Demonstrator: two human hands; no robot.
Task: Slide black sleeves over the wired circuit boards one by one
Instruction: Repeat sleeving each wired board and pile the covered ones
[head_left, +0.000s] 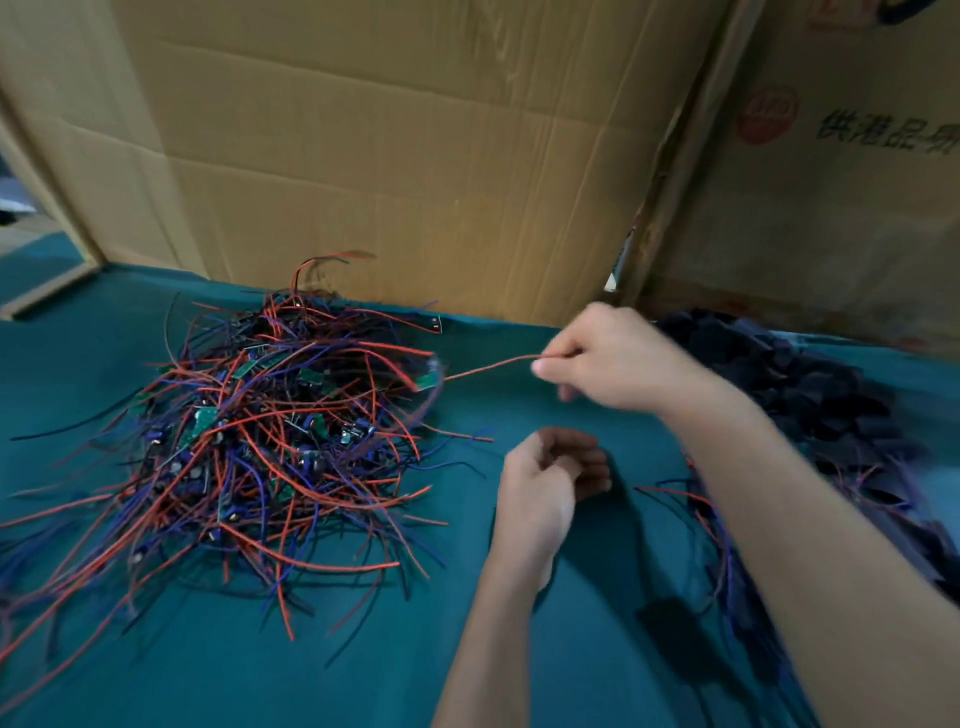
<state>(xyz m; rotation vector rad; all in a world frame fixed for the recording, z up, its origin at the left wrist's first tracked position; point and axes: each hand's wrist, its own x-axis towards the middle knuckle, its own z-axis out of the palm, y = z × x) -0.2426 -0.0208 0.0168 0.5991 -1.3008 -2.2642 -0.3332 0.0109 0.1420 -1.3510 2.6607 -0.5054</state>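
Note:
A tangled heap of wired circuit boards (260, 431), small green boards with red, blue and black wires, lies on the teal cloth at the left. My right hand (618, 358) pinches the end of a red wire (488, 368) that runs taut to a green board (427, 382) at the heap's right edge. My left hand (550, 483) hovers below it over the cloth, fingers curled; something dark may sit in them, but blur hides it. A pile of black sleeves (810, 395) lies at the right, partly behind my right forearm.
Large cardboard boxes (415, 156) stand upright along the far edge of the cloth-covered table (363, 665). A few wired pieces (691, 499) lie to the right under my right forearm. Stray wires spread out from the heap toward the left and front edges.

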